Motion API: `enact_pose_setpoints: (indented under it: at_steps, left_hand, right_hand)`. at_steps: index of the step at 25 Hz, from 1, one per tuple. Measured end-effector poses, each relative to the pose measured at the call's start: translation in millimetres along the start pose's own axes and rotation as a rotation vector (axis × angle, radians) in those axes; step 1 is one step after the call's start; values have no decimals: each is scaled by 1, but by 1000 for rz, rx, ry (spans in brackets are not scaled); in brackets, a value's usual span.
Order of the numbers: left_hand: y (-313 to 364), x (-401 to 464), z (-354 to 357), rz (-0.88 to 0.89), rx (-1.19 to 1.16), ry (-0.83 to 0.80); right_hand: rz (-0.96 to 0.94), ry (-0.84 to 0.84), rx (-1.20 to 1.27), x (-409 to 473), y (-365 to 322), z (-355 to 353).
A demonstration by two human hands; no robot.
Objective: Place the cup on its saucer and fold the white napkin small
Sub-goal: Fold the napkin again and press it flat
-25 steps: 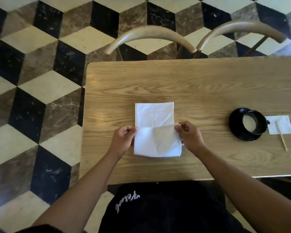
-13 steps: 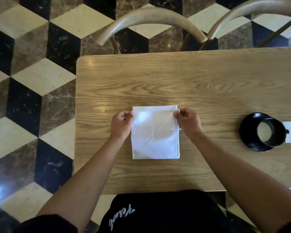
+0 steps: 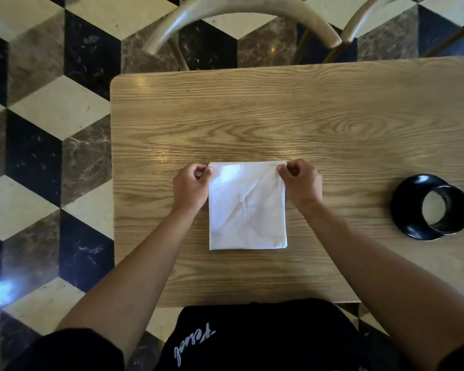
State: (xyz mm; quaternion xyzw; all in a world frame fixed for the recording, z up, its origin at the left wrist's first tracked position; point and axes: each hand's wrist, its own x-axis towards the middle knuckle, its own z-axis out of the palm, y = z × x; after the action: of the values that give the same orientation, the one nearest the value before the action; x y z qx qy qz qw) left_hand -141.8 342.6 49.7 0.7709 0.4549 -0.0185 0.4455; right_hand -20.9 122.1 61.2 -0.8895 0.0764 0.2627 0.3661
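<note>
Clearly the left hand [image 3: 190, 187] pinches the far left corner of the white napkin [image 3: 247, 207], fingers curled, forearm reaching in from the near edge of the wooden table [image 3: 252, 116]. Lying flat mid-table as a doubled square, the napkin looks light, soft and limp, so it is probably best held by its corners and creased flat. At the far right corner the right hand [image 3: 302, 183] pinches likewise. Well apart to the right, the black cup [image 3: 446, 210] already sits on its saucer [image 3: 405, 210].

White napkin [image 3: 247, 207] folded; cup [image 3: 446, 210] on saucer [image 3: 407, 207]
</note>
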Motion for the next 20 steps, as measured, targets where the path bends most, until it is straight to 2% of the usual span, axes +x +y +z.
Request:
enact_pose_setpoints:
  at_steps: [14, 18, 20]
  left_hand:
    - [-7, 7, 19, 236, 264, 197]
    - [-13, 16, 13, 413, 352, 72]
    - [-14, 22, 11, 444, 369, 43]
  right_hand:
    - [-97, 213, -46, 5, 10, 19]
    - [-162, 229, -71, 7, 15, 21]
    - [-180, 231, -101, 8, 16, 22]
